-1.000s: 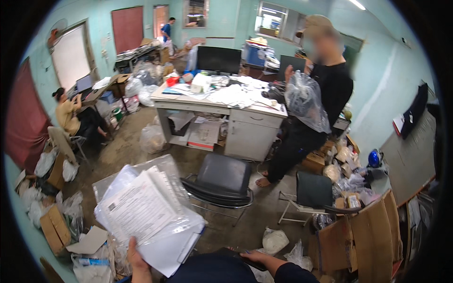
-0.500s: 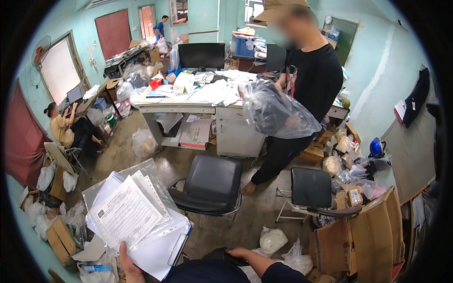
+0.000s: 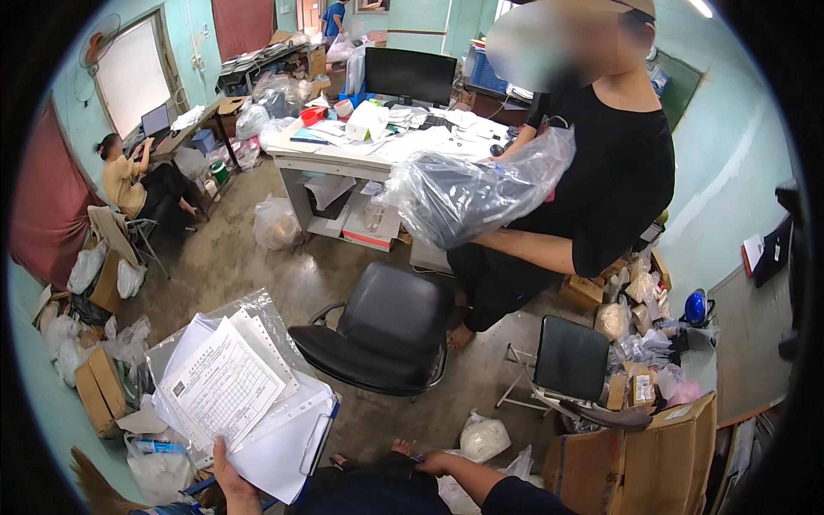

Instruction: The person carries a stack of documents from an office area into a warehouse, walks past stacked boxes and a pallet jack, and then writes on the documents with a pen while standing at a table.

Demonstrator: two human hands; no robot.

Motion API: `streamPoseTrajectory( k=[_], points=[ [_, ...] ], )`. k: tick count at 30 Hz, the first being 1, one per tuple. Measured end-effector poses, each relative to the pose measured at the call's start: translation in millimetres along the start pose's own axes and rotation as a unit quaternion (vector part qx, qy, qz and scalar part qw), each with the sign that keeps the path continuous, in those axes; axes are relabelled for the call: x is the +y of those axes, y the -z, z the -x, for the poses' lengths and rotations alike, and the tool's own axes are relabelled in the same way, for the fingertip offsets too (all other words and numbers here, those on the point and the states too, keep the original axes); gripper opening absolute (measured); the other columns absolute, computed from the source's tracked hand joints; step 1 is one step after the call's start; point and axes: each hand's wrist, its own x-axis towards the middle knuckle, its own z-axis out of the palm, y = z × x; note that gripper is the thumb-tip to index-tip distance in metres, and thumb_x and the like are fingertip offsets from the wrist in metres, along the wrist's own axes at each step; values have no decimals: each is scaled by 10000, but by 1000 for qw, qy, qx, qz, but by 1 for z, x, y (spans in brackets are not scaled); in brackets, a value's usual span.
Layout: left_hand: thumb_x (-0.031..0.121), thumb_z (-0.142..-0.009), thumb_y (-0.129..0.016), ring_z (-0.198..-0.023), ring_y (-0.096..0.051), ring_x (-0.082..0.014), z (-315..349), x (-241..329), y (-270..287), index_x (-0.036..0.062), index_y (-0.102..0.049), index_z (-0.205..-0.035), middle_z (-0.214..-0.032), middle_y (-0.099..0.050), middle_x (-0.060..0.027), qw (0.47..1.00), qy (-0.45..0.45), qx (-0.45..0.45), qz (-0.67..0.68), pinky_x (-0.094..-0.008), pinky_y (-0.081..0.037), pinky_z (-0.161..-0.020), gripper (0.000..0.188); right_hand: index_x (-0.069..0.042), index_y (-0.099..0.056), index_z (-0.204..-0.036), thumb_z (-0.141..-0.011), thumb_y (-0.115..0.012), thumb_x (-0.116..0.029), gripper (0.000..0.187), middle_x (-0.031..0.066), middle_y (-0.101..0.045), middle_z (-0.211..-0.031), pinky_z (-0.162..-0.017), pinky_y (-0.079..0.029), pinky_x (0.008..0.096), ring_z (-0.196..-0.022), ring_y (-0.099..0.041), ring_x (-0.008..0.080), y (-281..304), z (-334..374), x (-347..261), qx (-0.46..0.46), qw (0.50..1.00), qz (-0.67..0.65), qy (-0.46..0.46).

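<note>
The left hand (image 3: 233,482) grips papers (image 3: 225,382) and a clipboard (image 3: 319,436), near left of the black chair (image 3: 393,322); whether the right hand (image 3: 439,464), nearer than this chair, holds something, I cannot tell. The step seems holding; the next move calls for steady pressure.

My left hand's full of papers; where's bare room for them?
Floor between the armchair and plastic bag by the desk looks bare, as does the folding chair's seat. Loose papers crowd the desk; bags and cartons, the right.
</note>
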Motion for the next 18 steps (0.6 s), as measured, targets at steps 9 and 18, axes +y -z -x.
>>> streamPoseTrajectory(
  k=[9,18],
  points=[
    [343,-972,-507,-1212,-523,-340,-66,19,49,-32,-350,-1421,-1379,-491,-200,997,28,-4,66,-438,-431,-1030,606,-77,-437,-1354,-966,-453,-106,389,72,-676,-826,-434,-418,220,-473,-494,53,178,151,-176,406,766,-238,438],
    [390,-974,-481,-1243,-505,-341,-158,123,131,-33,-346,-1429,-1410,-465,-204,995,6,-53,89,-447,-412,-1054,636,-25,-495,-1282,-931,-452,-95,361,86,-658,-708,-481,-467,291,-518,-571,139,332,140,-357,655,616,-207,384]
  ],
)
